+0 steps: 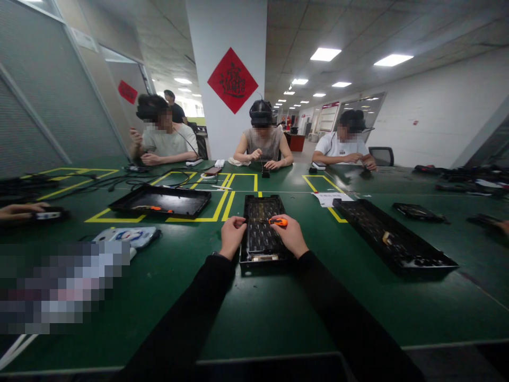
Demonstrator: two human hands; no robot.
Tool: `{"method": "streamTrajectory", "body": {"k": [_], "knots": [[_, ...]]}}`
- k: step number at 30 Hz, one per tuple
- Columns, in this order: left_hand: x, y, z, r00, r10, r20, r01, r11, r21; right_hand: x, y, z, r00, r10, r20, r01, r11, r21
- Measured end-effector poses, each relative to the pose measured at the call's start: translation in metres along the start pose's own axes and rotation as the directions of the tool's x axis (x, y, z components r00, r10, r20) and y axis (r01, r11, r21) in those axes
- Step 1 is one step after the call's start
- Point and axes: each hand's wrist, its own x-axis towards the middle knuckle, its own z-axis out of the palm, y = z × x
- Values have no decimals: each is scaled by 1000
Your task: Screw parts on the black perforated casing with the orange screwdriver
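Note:
A black plastic tray (260, 260) with rows of small shiny marks inside lies lengthwise before me on the green table. At its right side, my right hand (293, 237) is closed around a screwdriver (280, 222) with an orange handle. The dark shaft points left across the tray, and its tip is too small to make out. Over the left edge of the tray, my left hand (233, 236) has thumb and fingers pinched together; whatever is between them is hidden. A pale strip-shaped piece (260, 258) sits in the tray's near end.
To the left stands a wider black tray (178, 199) with orange-handled tools. At right is a long black tray (401, 239) holding a small tan piece. Pouches (135, 236), cables (119, 180) and a paper sheet (332, 199) lie about. Several people sit around the table.

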Motion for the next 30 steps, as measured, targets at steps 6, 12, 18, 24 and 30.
{"method": "streamTrajectory", "body": {"k": [6,12,18,24,30], "knots": [[-4,6,-4,996,92,19,-93,995,42,0,-1,1,998,21,-64,-20,999,28],[-7,17,-7,976,196,92,-191,980,-55,0,-3,2,959,190,-208,-121,945,303],[-6,20,-10,962,176,208,-171,984,-43,0,-8,0,954,230,-194,-124,888,443],[-6,22,-11,934,168,315,-152,986,-76,-1,-12,-1,955,213,-205,-97,879,466],[-6,23,-10,938,155,309,-156,988,-23,-2,-10,0,952,207,-226,-107,915,388]]}}
